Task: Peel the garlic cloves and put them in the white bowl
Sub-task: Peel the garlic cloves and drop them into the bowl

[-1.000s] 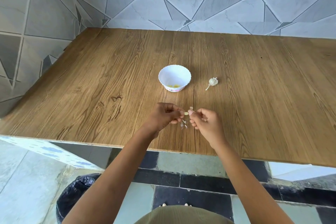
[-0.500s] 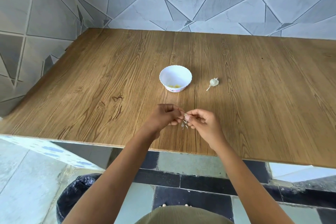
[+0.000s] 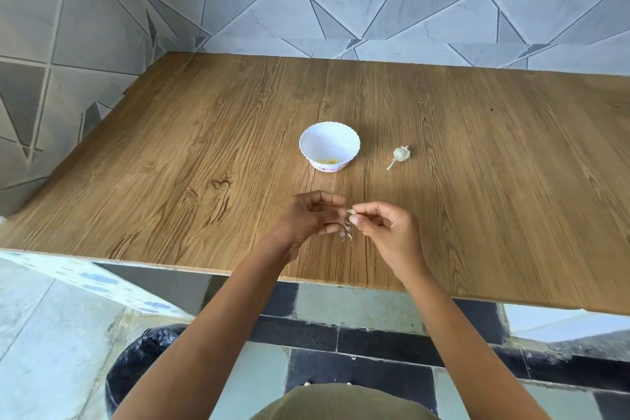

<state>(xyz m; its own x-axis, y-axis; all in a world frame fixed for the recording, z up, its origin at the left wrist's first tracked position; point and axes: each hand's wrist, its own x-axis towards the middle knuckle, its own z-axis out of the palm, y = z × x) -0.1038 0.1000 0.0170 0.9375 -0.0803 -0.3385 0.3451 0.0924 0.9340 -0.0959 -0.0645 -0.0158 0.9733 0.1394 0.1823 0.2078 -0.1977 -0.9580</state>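
Head view: left hand and right hand closed back together, both pinching clove. Skin on table. Likely still peeling; bowl comes next.

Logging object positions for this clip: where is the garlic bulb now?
In the head view, the garlic bulb lies on the wooden table, right of the white bowl without touching it, beyond the right hand.
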